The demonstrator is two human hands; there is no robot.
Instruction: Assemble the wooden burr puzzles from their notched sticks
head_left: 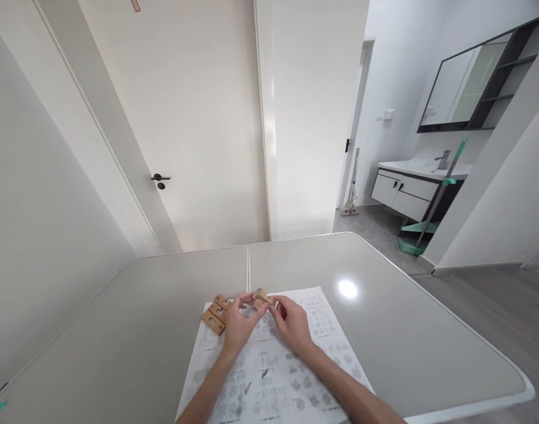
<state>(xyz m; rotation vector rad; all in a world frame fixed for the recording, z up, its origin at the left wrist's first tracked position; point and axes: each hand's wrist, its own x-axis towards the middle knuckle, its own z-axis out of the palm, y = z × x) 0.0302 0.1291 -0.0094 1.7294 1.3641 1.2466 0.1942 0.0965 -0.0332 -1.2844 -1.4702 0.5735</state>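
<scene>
Between my two hands is a small assembly of notched wooden puzzle pieces (pixel 261 298), raised over a printed sheet. My left hand (pixel 239 323) pinches its left side with thumb and fingers. From the right, my right hand (pixel 292 321) grips the other end between thumb and forefinger. Left of my left hand lie several flat wooden pieces with cut-out slots (pixel 213 318), side by side at the sheet's upper left edge. The white instruction sheet (pixel 269 383) bears rows of grey diagrams and lies under both forearms. My fingers partly hide the held pieces.
The grey table (pixel 410 330) has a seam down its far half and a pale rim. Beyond it stands a white door (pixel 207 118) with a black handle. To the right are a sink cabinet (pixel 406 188), a mop (pixel 354 185) and a green dustpan (pixel 413 244).
</scene>
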